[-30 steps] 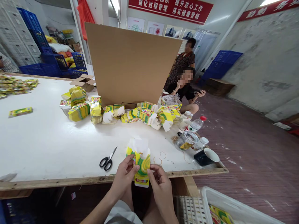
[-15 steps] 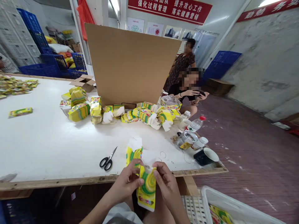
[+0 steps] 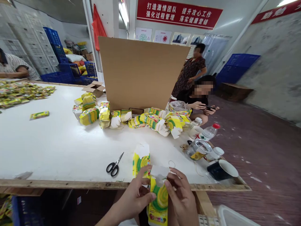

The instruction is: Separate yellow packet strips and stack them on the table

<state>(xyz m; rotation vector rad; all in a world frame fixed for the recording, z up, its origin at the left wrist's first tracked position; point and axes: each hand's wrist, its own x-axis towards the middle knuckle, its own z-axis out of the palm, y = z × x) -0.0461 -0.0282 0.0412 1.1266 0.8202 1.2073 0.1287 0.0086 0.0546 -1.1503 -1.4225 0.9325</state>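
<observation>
The left grip (image 3: 139, 195) pinches the left side of a yellow and green box (image 3: 158, 201), with its thumb on the front. The right grip (image 3: 182, 196) pinches the top right, by the white flap. The box is at the near edge of the counter (image 3: 70, 150). A second box (image 3: 141, 160) lies just behind it, near that edge. Black scissors (image 3: 114, 167) lie to the left. A dark cup (image 3: 218, 171) is at the near right corner. More boxes (image 3: 152, 120) sit in a row before a big brown board (image 3: 143, 73).
</observation>
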